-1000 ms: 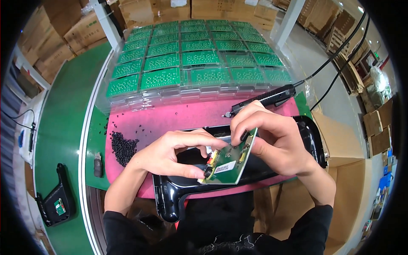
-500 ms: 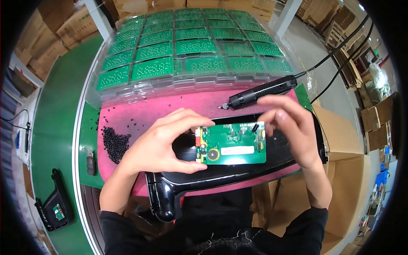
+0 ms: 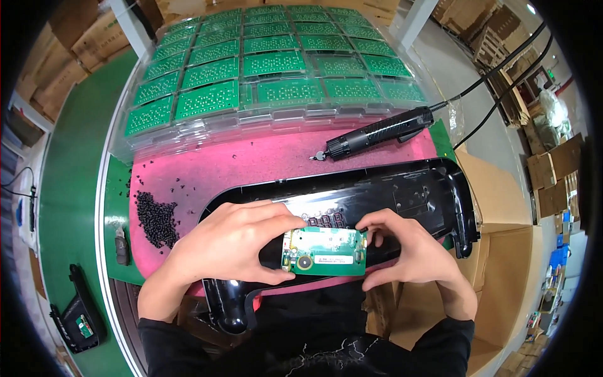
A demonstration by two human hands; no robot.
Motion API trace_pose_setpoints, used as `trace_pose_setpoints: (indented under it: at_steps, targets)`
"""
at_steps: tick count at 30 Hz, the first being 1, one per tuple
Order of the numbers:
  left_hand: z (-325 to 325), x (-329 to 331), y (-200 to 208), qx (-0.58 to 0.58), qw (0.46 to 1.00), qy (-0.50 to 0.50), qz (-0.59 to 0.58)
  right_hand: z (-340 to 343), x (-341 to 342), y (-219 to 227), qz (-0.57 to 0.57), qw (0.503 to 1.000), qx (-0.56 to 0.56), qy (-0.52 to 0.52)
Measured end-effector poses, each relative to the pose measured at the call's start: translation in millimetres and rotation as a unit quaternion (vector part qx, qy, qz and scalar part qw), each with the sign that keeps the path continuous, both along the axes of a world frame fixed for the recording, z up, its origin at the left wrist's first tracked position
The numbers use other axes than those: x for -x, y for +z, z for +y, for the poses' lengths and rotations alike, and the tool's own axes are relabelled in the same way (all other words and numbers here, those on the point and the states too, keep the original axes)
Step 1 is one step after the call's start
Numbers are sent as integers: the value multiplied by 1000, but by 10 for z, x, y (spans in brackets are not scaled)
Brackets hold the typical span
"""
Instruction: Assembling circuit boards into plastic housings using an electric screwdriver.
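My left hand (image 3: 242,242) grips a green circuit board (image 3: 326,242) by its left end, fingers at the top edge and thumb at the bottom. At the board's right end, my right hand (image 3: 408,251) curves around it, index fingertip at the upper corner and thumb by the lower one. A white label strip, a round dark part and small connectors show on the board's face. Beneath both hands lies a long black plastic housing (image 3: 370,195), hollow side up, with several small square parts inside near the board.
Clear trays of green circuit boards (image 3: 273,63) stand at the back. A black electric screwdriver (image 3: 377,133) lies on the pink mat (image 3: 276,151). Small black screws (image 3: 156,220) are heaped at left. An open cardboard box (image 3: 509,264) stands at right; another black housing (image 3: 78,314) lies far left.
The circuit board has come down toward me, and my right hand has lowered to its right end. More of the black housing now shows behind the board.
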State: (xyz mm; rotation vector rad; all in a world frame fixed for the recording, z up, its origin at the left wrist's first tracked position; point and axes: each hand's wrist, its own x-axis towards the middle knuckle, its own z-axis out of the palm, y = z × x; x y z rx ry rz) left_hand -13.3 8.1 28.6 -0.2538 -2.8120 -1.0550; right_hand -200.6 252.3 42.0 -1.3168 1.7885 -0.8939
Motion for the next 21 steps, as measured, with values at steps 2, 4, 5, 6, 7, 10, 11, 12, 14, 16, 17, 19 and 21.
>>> trace_pose_setpoints:
  at_steps: [2, 4, 5, 6, 7, 10, 11, 12, 14, 16, 17, 19, 21]
  targets:
    - [9, -4, -13, 8, 1000, 7, 1, -47, -22, -9, 3, 1000, -28, -14]
    - [31, -13, -12, 34, 998, 48, -32, -102, 31, -81, 56, 998, 29, -13]
    - [42, -11, -13, 34, 998, 48, -33, -118, 61, -138, 65, 997, 47, -19]
    - [52, -7, -15, 45, 996, 66, -37, -140, 89, -201, 63, 997, 46, -19]
    - [55, 0, -21, 57, 994, 84, -40, -169, 121, -267, 98, 991, 95, -12]
    - [59, 8, -38, 77, 990, 105, -54, -216, 174, -365, 125, 982, 139, -9]
    - [68, 14, -35, 76, 990, 106, -56, -227, 173, -370, 130, 982, 134, -15]
    - [81, 22, -26, 77, 989, 112, -62, -235, 173, -380, 134, 982, 130, -21]
    - [106, 19, -15, 78, 987, 118, -72, -250, 174, -414, 140, 980, 141, -18]
    - [133, 17, -22, 89, 985, 128, -71, -258, 174, -434, 148, 977, 151, -18]
    - [137, 25, -22, 88, 986, 126, -72, -263, 172, -430, 144, 978, 153, -20]
    - [140, 38, -15, 108, 984, 124, -64, -266, 173, -426, 139, 978, 153, -22]
    - [138, 55, -9, 107, 984, 122, -73, -267, 182, -422, 142, 978, 148, -23]
